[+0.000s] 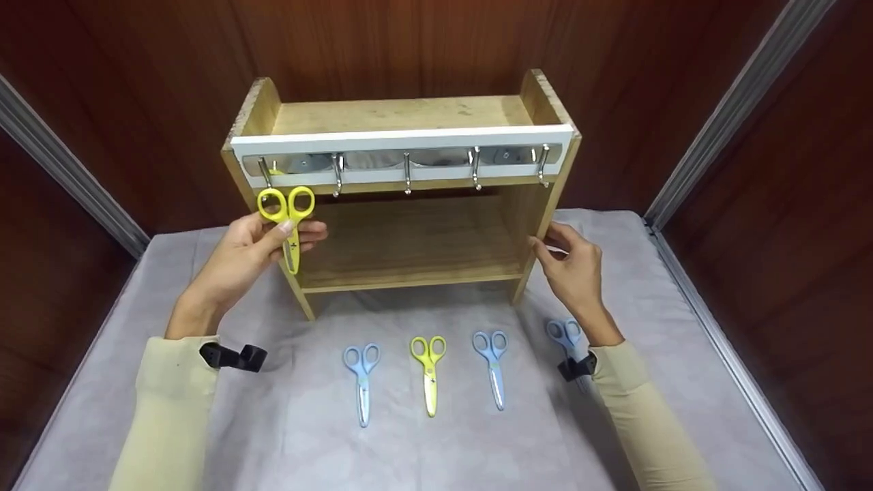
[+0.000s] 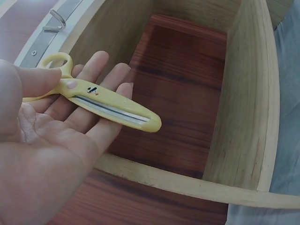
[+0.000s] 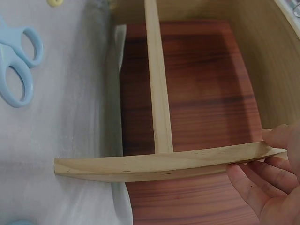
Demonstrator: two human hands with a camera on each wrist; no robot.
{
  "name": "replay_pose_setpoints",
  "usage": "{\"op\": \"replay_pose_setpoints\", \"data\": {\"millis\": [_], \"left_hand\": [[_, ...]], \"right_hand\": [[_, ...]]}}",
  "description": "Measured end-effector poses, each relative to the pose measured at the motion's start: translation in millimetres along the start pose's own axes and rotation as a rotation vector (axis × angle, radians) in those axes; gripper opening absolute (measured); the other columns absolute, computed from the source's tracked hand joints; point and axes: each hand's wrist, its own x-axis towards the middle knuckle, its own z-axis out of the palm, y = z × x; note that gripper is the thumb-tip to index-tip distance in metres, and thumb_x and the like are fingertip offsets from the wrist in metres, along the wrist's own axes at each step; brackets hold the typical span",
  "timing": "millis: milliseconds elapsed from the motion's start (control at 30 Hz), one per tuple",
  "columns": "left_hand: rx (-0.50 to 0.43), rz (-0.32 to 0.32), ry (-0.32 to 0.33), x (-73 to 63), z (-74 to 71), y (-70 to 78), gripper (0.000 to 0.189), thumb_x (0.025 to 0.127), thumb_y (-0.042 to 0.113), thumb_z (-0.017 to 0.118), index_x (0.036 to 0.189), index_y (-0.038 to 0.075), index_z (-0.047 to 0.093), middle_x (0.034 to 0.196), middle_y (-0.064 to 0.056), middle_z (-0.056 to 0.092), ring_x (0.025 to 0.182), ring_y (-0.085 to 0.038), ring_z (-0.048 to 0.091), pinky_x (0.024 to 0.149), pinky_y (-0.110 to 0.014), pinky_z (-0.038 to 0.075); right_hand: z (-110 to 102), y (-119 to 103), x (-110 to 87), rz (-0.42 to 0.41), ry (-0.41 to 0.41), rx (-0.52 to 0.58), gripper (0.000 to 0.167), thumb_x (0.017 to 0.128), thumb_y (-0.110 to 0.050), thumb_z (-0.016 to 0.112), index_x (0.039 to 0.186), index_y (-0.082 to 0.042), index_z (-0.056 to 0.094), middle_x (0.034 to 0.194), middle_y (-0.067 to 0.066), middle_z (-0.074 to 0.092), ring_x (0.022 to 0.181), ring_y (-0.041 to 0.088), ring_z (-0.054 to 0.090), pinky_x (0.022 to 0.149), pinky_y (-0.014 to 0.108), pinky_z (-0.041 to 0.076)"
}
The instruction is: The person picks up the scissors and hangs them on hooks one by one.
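My left hand (image 1: 256, 249) holds yellow scissors (image 1: 292, 235) with the thumb pressing them onto the fingers. Their finger loops point up and the blades down, before the leftmost hook (image 1: 264, 170) of the rack. In the left wrist view the yellow scissors (image 2: 110, 103) lie across the fingers, one loop partly behind the thumb; whether a hook passes through a loop I cannot tell. With thumb and fingers, my right hand (image 1: 573, 262) grips the front edge of the right side panel (image 3: 187, 161) of the wooden shelf rack (image 1: 409, 283).
Blue scissors (image 1: 361, 382), yellow scissors (image 1: 429, 375) and more blue scissors (image 1: 492, 368) lie in a row on the grey cloth (image 1: 307, 436). Another blue pair (image 1: 563, 333) is partly hidden under my right wrist. Several metal hooks line the rack's white front rail (image 1: 409, 136). Brown panels surround the cloth.
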Motion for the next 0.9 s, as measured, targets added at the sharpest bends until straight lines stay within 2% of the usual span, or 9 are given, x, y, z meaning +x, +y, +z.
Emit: {"op": "replay_pose_setpoints", "data": {"millis": [100,233,333,433,500,567,667,900], "left_hand": [[0.001,-0.001,-0.007,-0.1,-0.2,0.8,0.039,0.112,0.019,0.048,0.145,-0.002,0.049,0.127,-0.003,0.077,0.123,-0.015,0.073,0.106,-0.028,0.057],[0.027,-0.019,-0.003,-0.9,0.6,0.3,0.044,0.112,0.018,0.049,0.149,-0.005,0.045,0.125,0.004,0.076,0.121,-0.012,0.073,0.105,-0.026,0.057],[0.087,-0.043,0.005,-2.8,1.1,-3.6,0.047,0.112,0.020,0.050,0.149,-0.006,0.045,0.125,0.007,0.075,0.120,-0.011,0.073,0.105,-0.026,0.057],[0.152,-0.070,0.011,-5.5,0.6,-11.6,0.048,0.111,0.023,0.052,0.149,-0.006,0.045,0.131,-0.002,0.072,0.121,-0.013,0.072,0.105,-0.027,0.057],[0.180,-0.090,0.013,-7.3,0.0,-18.6,0.048,0.111,0.024,0.052,0.149,-0.006,0.045,0.138,-0.014,0.068,0.122,-0.014,0.072,0.105,-0.027,0.057],[0.184,-0.116,0.016,-9.7,-0.4,-26.1,0.049,0.111,0.024,0.052,0.149,-0.007,0.045,0.143,-0.025,0.062,0.120,-0.014,0.072,0.105,-0.026,0.057],[0.180,-0.151,0.025,-13.9,0.6,-37.0,0.048,0.111,0.021,0.051,0.149,-0.008,0.044,0.148,-0.033,0.056,0.117,-0.013,0.073,0.104,-0.025,0.057],[0.228,-0.224,0.085,-26.2,7.5,-54.9,0.046,0.110,0.015,0.051,0.147,-0.010,0.045,0.145,-0.034,0.059,0.106,-0.006,0.073,0.094,-0.022,0.060]], "right_hand": [[0,-1,0.5,-0.005,0.000,0.006,0.028,0.093,-0.009,0.079,0.119,0.002,0.076,0.110,0.019,0.080,0.101,0.033,0.079,0.078,0.007,0.056],[0,-1,0.5,-0.003,-0.001,0.005,0.028,0.093,-0.010,0.079,0.119,0.001,0.076,0.111,0.019,0.080,0.101,0.033,0.079,0.078,0.006,0.056],[0,-1,-0.2,0.007,-0.002,-0.001,0.028,0.093,-0.010,0.079,0.119,0.001,0.076,0.111,0.019,0.080,0.101,0.033,0.079,0.078,0.007,0.056],[0,0,-0.7,0.013,-0.005,-0.005,0.028,0.093,-0.009,0.079,0.119,0.001,0.075,0.111,0.019,0.080,0.101,0.033,0.079,0.078,0.008,0.056],[0,1,-0.8,0.014,-0.004,-0.003,0.028,0.093,-0.008,0.079,0.119,0.001,0.075,0.111,0.019,0.080,0.101,0.033,0.079,0.078,0.008,0.057],[0,1,-0.7,0.012,-0.003,0.005,0.028,0.093,-0.008,0.079,0.119,0.002,0.075,0.111,0.020,0.080,0.101,0.033,0.079,0.078,0.008,0.057],[0,1,-0.9,0.008,0.003,0.014,0.027,0.093,-0.008,0.079,0.118,0.002,0.075,0.110,0.020,0.080,0.101,0.034,0.079,0.078,0.008,0.057],[0,0,-1.3,0.005,0.008,0.016,0.027,0.093,-0.009,0.079,0.118,0.002,0.075,0.110,0.020,0.080,0.101,0.034,0.079,0.078,0.006,0.056]]}}
